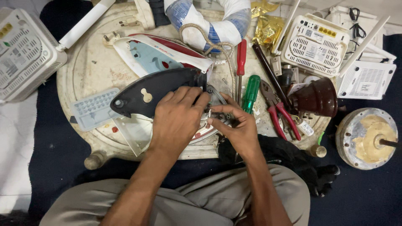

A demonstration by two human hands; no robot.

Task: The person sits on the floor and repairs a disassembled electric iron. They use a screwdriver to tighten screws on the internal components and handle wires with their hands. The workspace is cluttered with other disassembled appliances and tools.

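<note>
A taken-apart clothes iron lies on a round cream board [90,69]. Its dark plastic body [150,90] sits over the metal soleplate [136,132], and the white-and-red upper shell [161,52] lies behind it. My left hand [178,119] presses flat on the rear of the dark body. My right hand [236,125] pinches a small metal part at the iron's rear end, right beside the left fingertips. What exactly the fingers pinch is too small to tell.
A red screwdriver [241,58], a green-handled screwdriver [251,93] and red-handled pliers [278,113] lie right of the iron. A dark brown cup-like part [314,98], white routers [314,42] [23,54], a pale blue perforated plate [94,108] and a round motor part [367,138] surround the board.
</note>
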